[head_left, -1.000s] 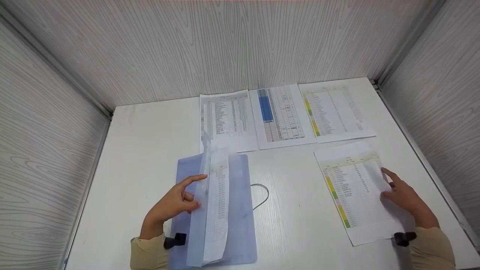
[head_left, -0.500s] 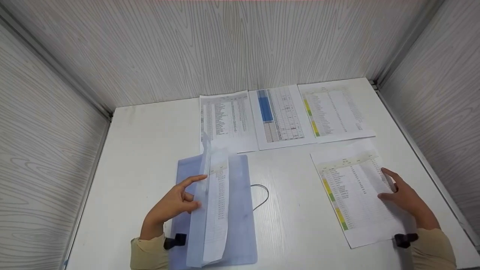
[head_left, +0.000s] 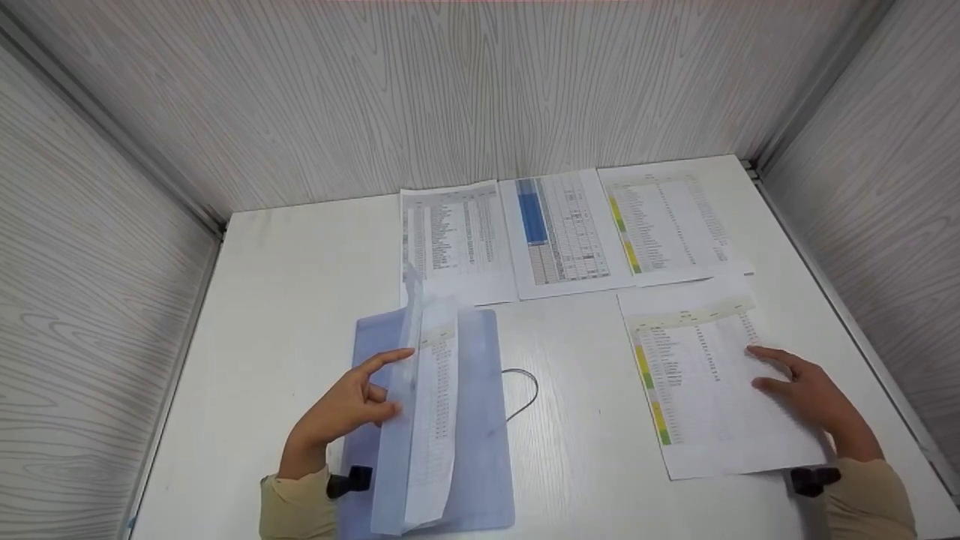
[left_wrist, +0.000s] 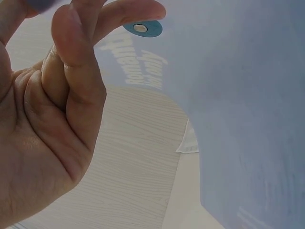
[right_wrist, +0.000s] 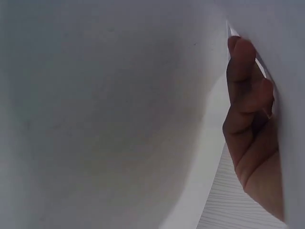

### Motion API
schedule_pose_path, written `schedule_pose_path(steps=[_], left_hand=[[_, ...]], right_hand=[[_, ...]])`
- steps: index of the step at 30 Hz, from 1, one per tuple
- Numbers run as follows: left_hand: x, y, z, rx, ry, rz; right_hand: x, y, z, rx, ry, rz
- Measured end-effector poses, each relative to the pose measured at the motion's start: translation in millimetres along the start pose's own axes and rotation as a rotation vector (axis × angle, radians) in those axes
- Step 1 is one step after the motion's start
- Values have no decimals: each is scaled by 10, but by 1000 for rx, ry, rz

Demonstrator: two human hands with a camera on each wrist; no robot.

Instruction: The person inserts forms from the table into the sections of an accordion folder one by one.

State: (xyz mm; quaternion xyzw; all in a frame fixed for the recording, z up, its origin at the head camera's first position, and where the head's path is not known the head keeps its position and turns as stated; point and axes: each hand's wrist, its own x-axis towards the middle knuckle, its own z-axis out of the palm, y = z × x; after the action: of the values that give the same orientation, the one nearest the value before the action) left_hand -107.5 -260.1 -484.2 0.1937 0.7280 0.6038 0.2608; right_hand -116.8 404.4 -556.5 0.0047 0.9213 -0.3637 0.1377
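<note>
My left hand (head_left: 341, 409) holds up the flap of a translucent blue document folder (head_left: 484, 450), with thumb and index finger at the flap's edge. Behind that flap stands a printed sheet (head_left: 435, 420) inside the folder. In the left wrist view the index fingertip lies by a round snap button (left_wrist: 142, 28) on the folder, near white lettering. My right hand (head_left: 806, 390) grips a printed page (head_left: 697, 390) with a yellow and green side column by its right part. The page bends beside the fingers (right_wrist: 243, 95) in the right wrist view.
Three printed sheets lie in a row at the back: a grey table sheet (head_left: 457, 240), a blue-barred sheet (head_left: 562, 232) and a yellow-green one (head_left: 667, 225). A thin cord loop (head_left: 534, 386) sticks out from the folder's right side. Wood-grain panels (head_left: 480, 90) enclose the white table (head_left: 285, 285).
The page in my right hand has shifted left and turned a little, and its top now overlaps the back right sheet. My left hand and the folder stay as they were.
</note>
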Motion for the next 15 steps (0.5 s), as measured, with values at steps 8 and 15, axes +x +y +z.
schedule_pose_path(steps=[8,15], left_hand=[[9,5,1,0,-1,-10],[20,17,4,-5,-8,-17]], right_hand=[[-55,-104,-45,15,23,-37],[-133,-257,-124,39,65,-56]])
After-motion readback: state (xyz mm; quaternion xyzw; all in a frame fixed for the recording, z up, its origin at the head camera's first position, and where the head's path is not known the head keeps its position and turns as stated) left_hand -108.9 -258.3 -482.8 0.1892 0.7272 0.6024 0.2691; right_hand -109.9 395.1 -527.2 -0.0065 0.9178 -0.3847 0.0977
